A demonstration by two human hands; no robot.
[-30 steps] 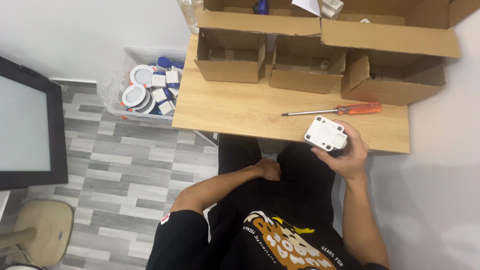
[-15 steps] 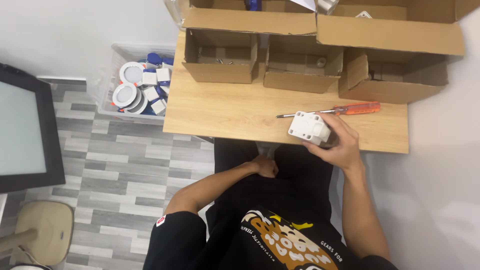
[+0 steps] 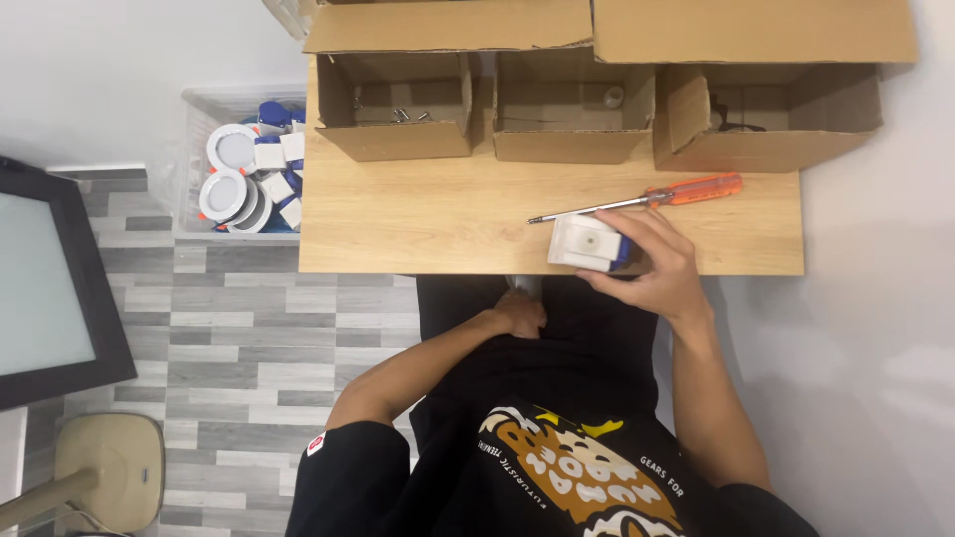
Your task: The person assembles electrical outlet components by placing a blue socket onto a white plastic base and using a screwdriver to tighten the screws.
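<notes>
Wooden tabletop [image 3: 418, 224]: right hand [image 3: 662, 268] wraps small white rigid plastic box [image 3: 585, 242], probably light, side-grippable, below orange-handled screwdriver [image 3: 637, 199]; left hand [image 3: 517, 316] loosely curled, empty.

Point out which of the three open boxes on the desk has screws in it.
The left box: small metal screws lie inside against its back wall. The middle box and right box hold other items.

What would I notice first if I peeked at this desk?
Probably the right hand holding a small white box at the front of the wooden desk, with an orange screwdriver just behind it. Three open cartons line the back edge, and the left hand rests in the lap.
</notes>
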